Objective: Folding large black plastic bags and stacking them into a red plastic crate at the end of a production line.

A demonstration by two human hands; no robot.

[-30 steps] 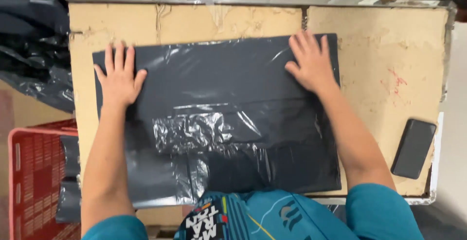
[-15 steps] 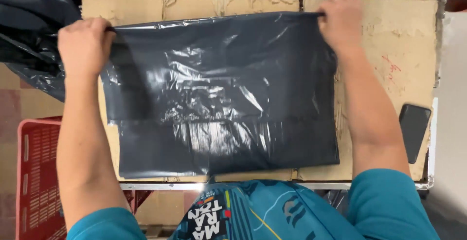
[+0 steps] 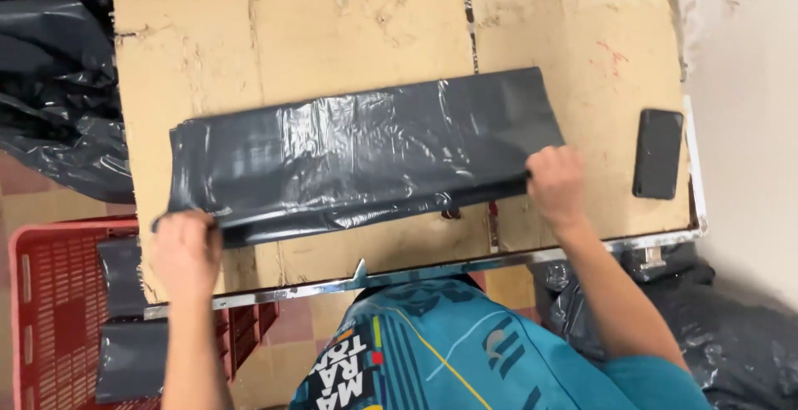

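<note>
A black bag [image 3: 366,157] lies flat on the table [image 3: 349,36], which is topped with brown cardboard. The bag is folded into a long strip that runs across the middle of the table, a bit tilted.

The left hand [image 3: 184,254] is at the bag's near left corner. Its fingers are curled shut and pinch the edge of the bag there. The right hand [image 3: 555,184] is at the bag's near right corner. It is closed too, and it pinches the bag's edge.

A dark phone [image 3: 657,153] lies flat on the table, to the right of the bag and near the table's right edge. It does not touch the bag.

A red crate [image 3: 50,310] stands on the floor by the table's near left corner, with folded black bags [image 3: 125,352] in it. More crumpled black plastic [image 3: 58,103] is heaped past the table's left side.
</note>
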